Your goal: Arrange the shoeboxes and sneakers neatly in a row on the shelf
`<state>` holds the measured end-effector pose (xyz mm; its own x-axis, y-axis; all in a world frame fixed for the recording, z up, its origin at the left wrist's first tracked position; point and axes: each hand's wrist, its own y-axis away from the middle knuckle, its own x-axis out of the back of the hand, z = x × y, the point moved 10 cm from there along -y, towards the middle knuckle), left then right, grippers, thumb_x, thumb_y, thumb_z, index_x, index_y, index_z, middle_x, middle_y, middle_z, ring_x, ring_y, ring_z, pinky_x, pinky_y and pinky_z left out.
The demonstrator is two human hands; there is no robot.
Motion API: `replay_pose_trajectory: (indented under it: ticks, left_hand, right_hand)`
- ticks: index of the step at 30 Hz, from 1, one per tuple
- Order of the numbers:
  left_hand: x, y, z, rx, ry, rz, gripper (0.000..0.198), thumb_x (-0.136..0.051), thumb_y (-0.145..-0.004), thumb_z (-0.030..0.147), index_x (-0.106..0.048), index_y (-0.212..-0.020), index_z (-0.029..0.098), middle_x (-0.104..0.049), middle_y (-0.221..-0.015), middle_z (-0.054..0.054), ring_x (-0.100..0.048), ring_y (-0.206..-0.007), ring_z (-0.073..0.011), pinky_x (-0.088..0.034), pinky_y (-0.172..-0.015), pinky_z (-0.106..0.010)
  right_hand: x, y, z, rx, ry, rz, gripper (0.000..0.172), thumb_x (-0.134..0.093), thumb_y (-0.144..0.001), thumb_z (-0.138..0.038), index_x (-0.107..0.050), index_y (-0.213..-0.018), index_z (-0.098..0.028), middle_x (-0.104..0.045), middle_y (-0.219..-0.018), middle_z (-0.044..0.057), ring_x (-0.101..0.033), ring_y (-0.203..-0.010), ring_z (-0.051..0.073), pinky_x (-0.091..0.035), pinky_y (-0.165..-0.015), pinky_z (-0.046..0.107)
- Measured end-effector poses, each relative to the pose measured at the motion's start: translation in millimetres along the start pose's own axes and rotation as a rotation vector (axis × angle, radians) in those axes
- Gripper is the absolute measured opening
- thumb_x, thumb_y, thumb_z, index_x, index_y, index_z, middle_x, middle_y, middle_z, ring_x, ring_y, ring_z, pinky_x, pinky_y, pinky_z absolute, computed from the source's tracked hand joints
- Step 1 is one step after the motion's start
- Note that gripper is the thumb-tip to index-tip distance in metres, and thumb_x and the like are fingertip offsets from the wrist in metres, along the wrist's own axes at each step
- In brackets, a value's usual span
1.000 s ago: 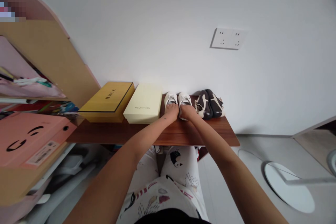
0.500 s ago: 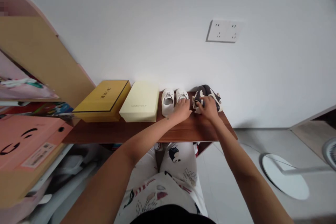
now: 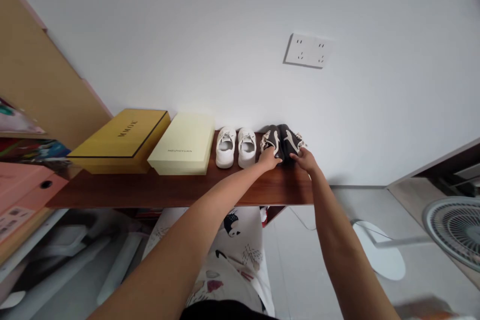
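A pair of dark sneakers with cream trim stands against the wall on the reddish-brown wooden shelf (image 3: 240,187). My left hand (image 3: 268,159) grips the near end of the left dark sneaker (image 3: 276,136), its thumb reaching along the heel. Around the outer side of the right dark sneaker (image 3: 288,141) my right hand (image 3: 305,160) is closed, thumb at the heel. The two dark sneakers touch side by side, toes to the wall. Just left of them stand a white sneaker (image 3: 225,152) and a second white sneaker (image 3: 247,152), a narrow gap between them.
Left of the sneakers lie a pale yellow shoebox (image 3: 183,140) and a golden-yellow shoebox (image 3: 127,135). A pink box (image 3: 26,192) is at the far left. The wall carries a socket plate (image 3: 306,50). On the right is a fan (image 3: 459,230).
The dark sneakers have turned straighter, side by side. My left hand has moved from the white sneakers to the left dark one; my right hand has shifted to the right one's outer side.
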<state>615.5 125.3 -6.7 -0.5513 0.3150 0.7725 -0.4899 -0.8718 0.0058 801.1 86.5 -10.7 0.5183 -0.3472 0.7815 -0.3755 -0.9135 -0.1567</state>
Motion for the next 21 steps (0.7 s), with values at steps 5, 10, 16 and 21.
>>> replay_pose_trajectory:
  ticks: [5,10,16,21]
  left_hand:
    - [2.1,-10.7,27.6,-0.115,-0.348,-0.147,0.045,-0.072,-0.082,0.034,-0.058,-0.121,0.015,-0.065,-0.124,-0.016,-0.061,-0.118,-0.0299,-0.047,-0.096,-0.036]
    - [-6.8,-11.4,38.3,-0.095,-0.429,-0.178,0.042,-0.074,-0.078,0.021,-0.064,-0.118,0.012,-0.068,-0.118,-0.018,-0.062,-0.117,-0.0311,-0.048,-0.097,-0.038]
    - [-17.2,-12.7,39.7,-0.078,-0.486,-0.19,0.04,-0.067,-0.08,0.013,-0.066,-0.119,0.011,-0.07,-0.112,-0.02,-0.065,-0.113,-0.0297,-0.049,-0.098,-0.038]
    - [-16.9,-17.2,37.1,-0.08,-0.502,-0.182,0.041,-0.062,-0.081,0.01,-0.066,-0.122,0.01,-0.07,-0.113,-0.02,-0.064,-0.115,-0.0297,-0.048,-0.1,-0.038]
  right_hand:
    - [6.7,-1.5,-33.4,0.149,0.45,-0.026,0.038,-0.071,-0.08,-0.034,-0.063,-0.113,-0.018,-0.069,-0.108,0.014,-0.062,-0.104,0.028,-0.046,-0.086,0.036]
    - [-0.2,7.5,-51.2,0.207,0.651,-0.056,0.033,-0.07,-0.082,-0.029,-0.062,-0.112,-0.018,-0.068,-0.116,0.015,-0.06,-0.109,0.029,-0.043,-0.09,0.037]
    - [-11.5,13.8,-55.9,0.218,0.677,-0.088,0.03,-0.071,-0.083,-0.027,-0.062,-0.109,-0.016,-0.067,-0.119,0.016,-0.06,-0.11,0.028,-0.042,-0.09,0.037]
    - [-17.3,14.1,-58.4,0.223,0.672,-0.097,0.028,-0.07,-0.083,-0.026,-0.062,-0.108,-0.015,-0.067,-0.117,0.017,-0.06,-0.108,0.027,-0.041,-0.09,0.037]
